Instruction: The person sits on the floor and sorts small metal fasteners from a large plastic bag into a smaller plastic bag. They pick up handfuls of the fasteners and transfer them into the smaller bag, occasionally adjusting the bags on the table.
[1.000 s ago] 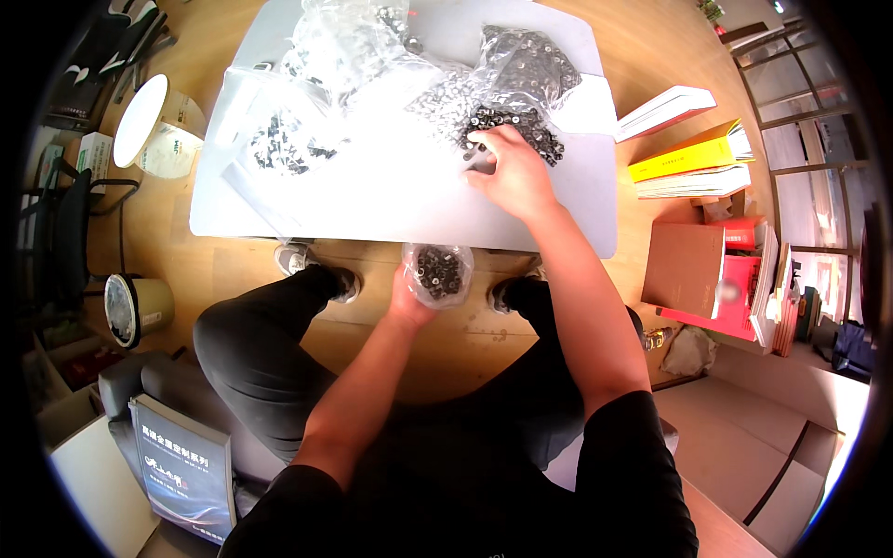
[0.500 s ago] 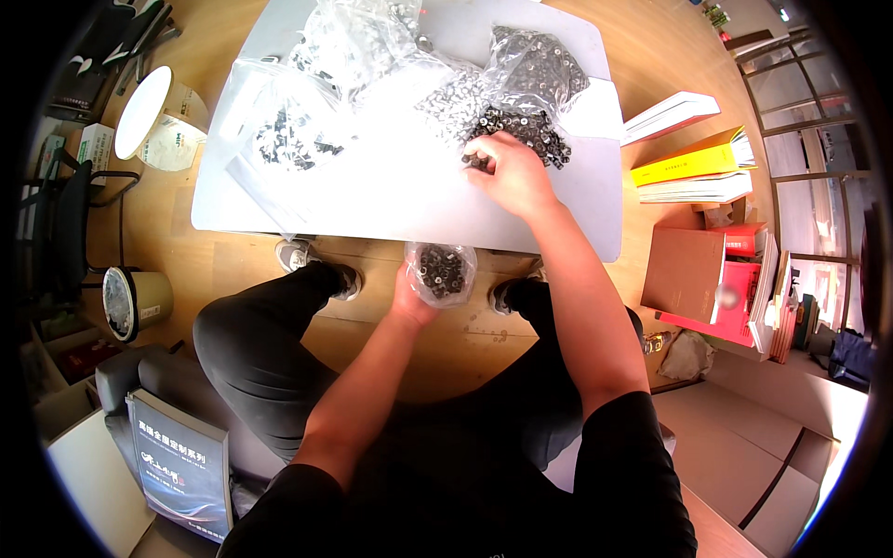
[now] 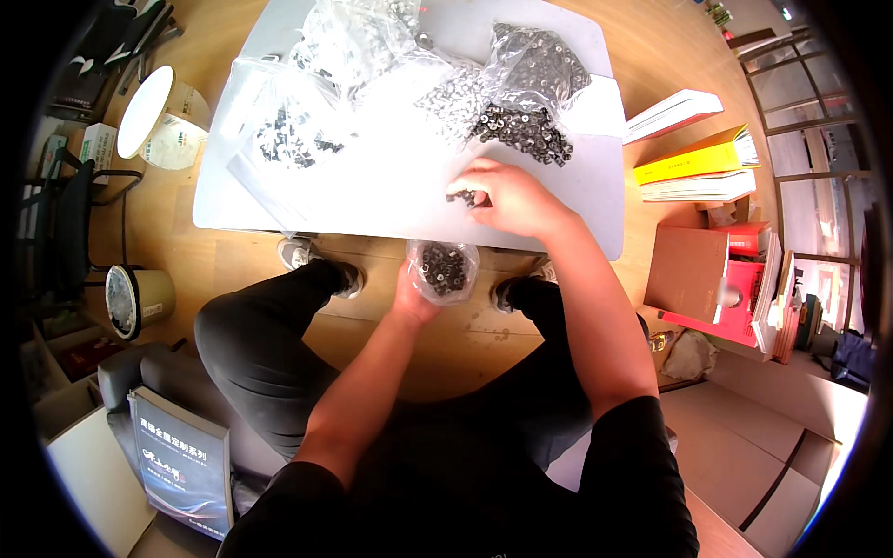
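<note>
Three clear bags lie on the pale table point(image 3: 391, 205) before us: a bulky bag point(image 3: 358, 46) at its far side, a slack bag point(image 3: 298, 139) on its left, and a bag of dark parts point(image 3: 538, 67) at its far right. Between them, white parts point(image 3: 454, 100) spread over the table, and a loose pile of dark parts point(image 3: 528, 138) sits toward its right side. We see wooden floor point(image 3: 242, 270) around the table, a yellow book point(image 3: 693, 166) among others to its right, and a bin point(image 3: 153, 302) to its left.

Our right hand point(image 3: 493, 197) is over the near right part of the table, thumb and fingers pinching a few small dark pieces point(image 3: 468, 198). Just below the table's near edge, our left hand point(image 3: 411, 298) grips a small clear bag point(image 3: 445, 272) holding more such pieces; its fingertips are mostly hidden, so we cannot tell how they press.

Half a second ago, our right hand was at the edge of the pile; now it is back nearer the table's front edge, apart from the pile, while our left hand stays put.
</note>
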`<state>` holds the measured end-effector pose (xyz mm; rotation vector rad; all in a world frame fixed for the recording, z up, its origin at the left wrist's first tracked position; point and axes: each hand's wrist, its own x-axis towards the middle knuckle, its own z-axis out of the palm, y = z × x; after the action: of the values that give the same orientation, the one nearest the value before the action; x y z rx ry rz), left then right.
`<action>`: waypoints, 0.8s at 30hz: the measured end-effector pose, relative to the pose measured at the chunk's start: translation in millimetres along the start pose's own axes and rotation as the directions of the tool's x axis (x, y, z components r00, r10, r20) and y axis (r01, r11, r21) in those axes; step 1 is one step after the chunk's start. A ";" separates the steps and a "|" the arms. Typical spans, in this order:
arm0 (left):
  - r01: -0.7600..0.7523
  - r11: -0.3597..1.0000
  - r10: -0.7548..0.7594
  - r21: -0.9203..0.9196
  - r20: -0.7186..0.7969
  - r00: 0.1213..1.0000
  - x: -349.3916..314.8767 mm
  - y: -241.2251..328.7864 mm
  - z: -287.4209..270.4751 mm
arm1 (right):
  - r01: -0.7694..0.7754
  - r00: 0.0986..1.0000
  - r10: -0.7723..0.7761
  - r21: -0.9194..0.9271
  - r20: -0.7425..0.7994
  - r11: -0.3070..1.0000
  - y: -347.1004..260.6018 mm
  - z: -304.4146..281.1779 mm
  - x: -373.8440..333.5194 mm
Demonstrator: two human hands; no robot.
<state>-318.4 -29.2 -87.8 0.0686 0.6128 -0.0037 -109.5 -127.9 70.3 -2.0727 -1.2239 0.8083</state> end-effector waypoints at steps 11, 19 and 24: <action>0.044 0.991 -0.030 -0.123 0.109 0.994 -1.9 4.8 -1.9 | -0.039 0.949 -0.042 0.247 0.314 0.968 -23.9 12.7 -19.5; 0.034 0.996 -0.032 -0.088 0.027 0.999 -0.5 1.9 7.8 | -0.260 0.758 0.048 -0.233 -0.651 0.937 61.4 -45.4 -32.5; 0.004 1.000 -0.003 -0.031 0.055 0.998 5.2 -3.5 -6.2 | -0.263 0.763 0.072 -0.208 -0.642 0.942 67.8 -30.6 -28.3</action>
<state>-317.8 -32.2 -96.0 0.0371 0.5575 0.0004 -61.3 -186.0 45.1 -2.4260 -0.8066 -0.0436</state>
